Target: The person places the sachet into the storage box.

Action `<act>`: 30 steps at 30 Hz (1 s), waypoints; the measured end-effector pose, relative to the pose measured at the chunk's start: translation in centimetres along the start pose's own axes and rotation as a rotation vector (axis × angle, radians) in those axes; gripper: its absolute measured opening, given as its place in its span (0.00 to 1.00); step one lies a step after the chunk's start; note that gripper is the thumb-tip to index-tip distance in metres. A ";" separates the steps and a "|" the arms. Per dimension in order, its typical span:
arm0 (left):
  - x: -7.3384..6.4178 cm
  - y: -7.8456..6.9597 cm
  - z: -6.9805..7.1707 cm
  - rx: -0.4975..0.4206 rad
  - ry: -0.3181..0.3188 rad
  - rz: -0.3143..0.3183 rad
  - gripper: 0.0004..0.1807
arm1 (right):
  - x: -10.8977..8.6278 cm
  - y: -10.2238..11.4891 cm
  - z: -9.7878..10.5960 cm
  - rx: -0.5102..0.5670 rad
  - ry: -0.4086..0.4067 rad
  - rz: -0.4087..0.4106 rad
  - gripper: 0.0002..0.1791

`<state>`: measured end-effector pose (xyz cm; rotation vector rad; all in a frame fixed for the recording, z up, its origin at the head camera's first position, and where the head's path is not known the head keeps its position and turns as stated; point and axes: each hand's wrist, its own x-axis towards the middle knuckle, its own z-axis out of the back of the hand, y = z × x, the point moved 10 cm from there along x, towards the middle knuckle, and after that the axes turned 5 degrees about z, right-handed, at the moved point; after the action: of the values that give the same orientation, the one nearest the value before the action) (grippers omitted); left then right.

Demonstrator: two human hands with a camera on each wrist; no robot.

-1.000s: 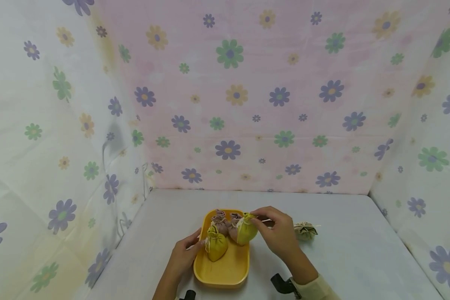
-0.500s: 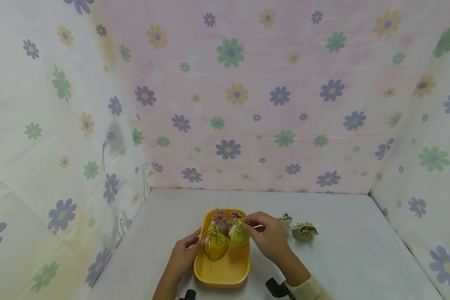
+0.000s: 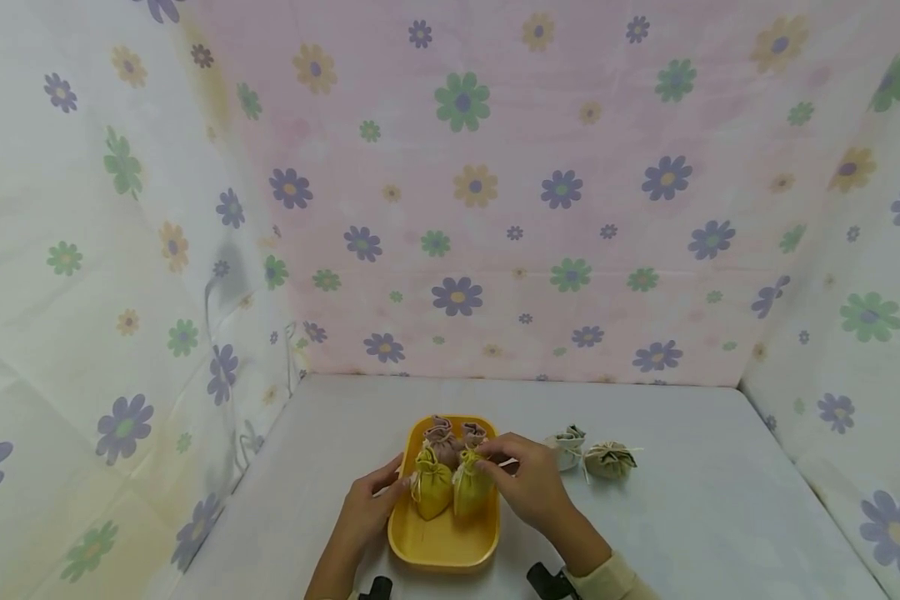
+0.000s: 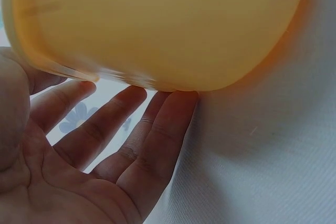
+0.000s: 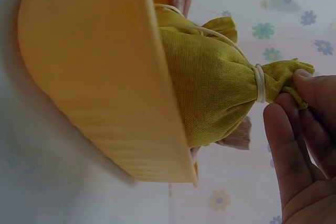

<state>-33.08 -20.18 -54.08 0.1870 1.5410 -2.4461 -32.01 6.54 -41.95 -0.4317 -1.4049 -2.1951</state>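
A yellow tray [image 3: 444,546] holds two yellow-green drawstring pouches and two brownish-mauve pouches. My right hand [image 3: 528,483] pinches the gathered neck of the right yellow-green drawstring pouch [image 5: 210,80], whose body sits down inside the tray wall. Beside it stands the other yellow-green pouch [image 3: 432,487]. Behind these are a mauve pouch [image 3: 442,442] and a second mauve pouch [image 3: 473,433], mostly hidden. My left hand [image 3: 367,504] holds the tray's left side, thumb at the rim. In the left wrist view its fingertips [image 4: 181,100] press against the outer wall.
Right of the tray, on the white table [image 3: 682,517], lie a pale grey-green pouch [image 3: 567,450] and an olive pouch [image 3: 609,461] with a light cord. Flower-printed curtains [image 3: 525,250] enclose the back and sides.
My right hand has moved left and lowered the yellow-green pouch into the tray beside the other one. The pale pouch, hidden behind that hand before, now shows. My left hand stays put.
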 end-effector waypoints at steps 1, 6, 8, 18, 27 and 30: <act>0.0 0.0 0.0 -0.003 0.002 -0.003 0.31 | 0.0 -0.1 -0.1 -0.005 0.003 -0.005 0.08; 0.0 -0.1 0.0 0.003 0.001 -0.006 0.30 | -0.3 -0.5 -0.5 -0.011 0.019 -0.025 0.07; 0.1 0.0 0.0 0.011 -0.002 -0.006 0.30 | -0.4 -0.7 -0.6 -0.003 0.022 -0.036 0.07; 0.0 0.1 0.0 0.004 -0.010 0.004 0.29 | -0.8 -1.9 -1.4 -0.027 0.051 -0.049 0.08; 0.1 0.2 -0.1 -0.006 -0.005 -0.002 0.30 | -1.1 -2.5 -2.0 -0.020 0.082 -0.052 0.10; 0.1 0.1 -0.1 -0.010 -0.006 -0.005 0.30 | -1.1 -2.4 -2.0 -0.027 0.084 -0.046 0.10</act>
<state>-33.13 -20.17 -54.23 0.1737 1.5526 -2.4404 -32.47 5.80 -45.19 -0.3151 -1.3550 -2.2438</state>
